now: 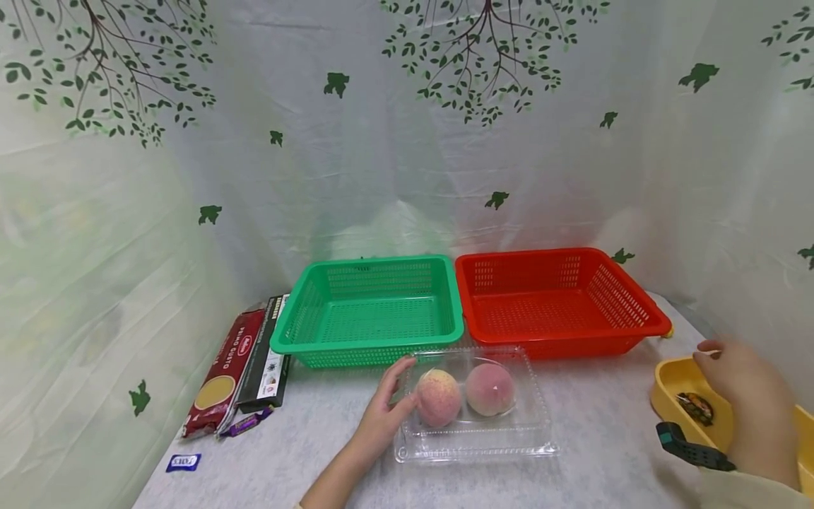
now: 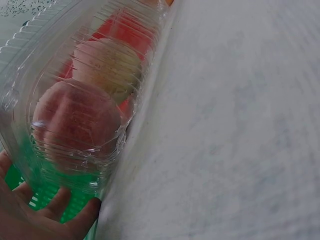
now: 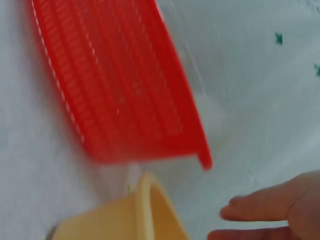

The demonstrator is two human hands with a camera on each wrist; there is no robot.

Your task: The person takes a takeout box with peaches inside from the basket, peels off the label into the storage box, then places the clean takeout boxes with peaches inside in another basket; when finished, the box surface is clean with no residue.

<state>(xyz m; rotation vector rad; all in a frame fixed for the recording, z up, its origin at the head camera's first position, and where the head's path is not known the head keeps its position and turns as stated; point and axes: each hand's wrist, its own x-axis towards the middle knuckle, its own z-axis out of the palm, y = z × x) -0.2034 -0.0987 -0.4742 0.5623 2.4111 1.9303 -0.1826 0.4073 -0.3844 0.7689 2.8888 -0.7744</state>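
Observation:
My left hand (image 1: 386,408) rests at the left side of a clear plastic clamshell box (image 1: 483,442). Two pink-yellow peaches, a left one (image 1: 439,397) and a right one (image 1: 490,389), lie in it. In the left wrist view, spread fingers (image 2: 59,201) touch the end of the box. Over at the right, my right hand (image 1: 734,371) hangs above a yellow bin (image 1: 666,387), which holds a dark patterned item (image 1: 695,408). The right wrist view shows thumb and finger (image 3: 260,206) apart, with nothing visible between them.
Behind the box stand a green basket (image 1: 375,346) and a red basket (image 1: 559,343), side by side. To the left lie a red packet (image 1: 225,371), a black box (image 1: 263,360), a purple-wrapped sweet (image 1: 246,423) and a small blue packet (image 1: 184,462). A leaf-patterned curtain (image 1: 394,155) surrounds the table.

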